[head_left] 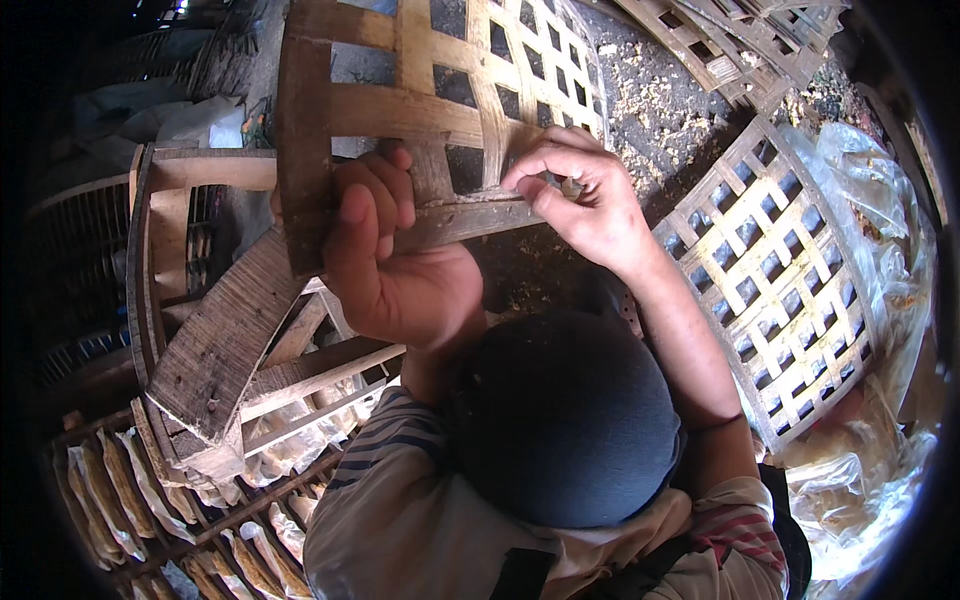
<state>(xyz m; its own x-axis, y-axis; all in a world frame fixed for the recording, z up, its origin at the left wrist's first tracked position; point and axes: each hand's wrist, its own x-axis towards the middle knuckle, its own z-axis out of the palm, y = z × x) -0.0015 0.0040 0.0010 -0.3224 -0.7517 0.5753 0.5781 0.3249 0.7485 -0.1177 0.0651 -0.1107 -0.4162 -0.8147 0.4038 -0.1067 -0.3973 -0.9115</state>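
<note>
A woven bamboo tray, with an open square lattice in a wooden frame, is held up and tilted before me. My left hand is closed round its lower left corner, with fingers curled over the rim and thumb up. At the lower rim, my right hand is pinched, thumb and forefinger pressed together where the lattice strips meet the frame. Whether anything small sits between those fingertips is too fine to make out. The right hand's other fingers are bent.
A second lattice tray leans at the right beside clear plastic sheeting. More bamboo panels lie at the far right on debris-strewn ground. A wooden stand is at the left, above racked, plastic-wrapped slabs. A dark cap fills the lower middle.
</note>
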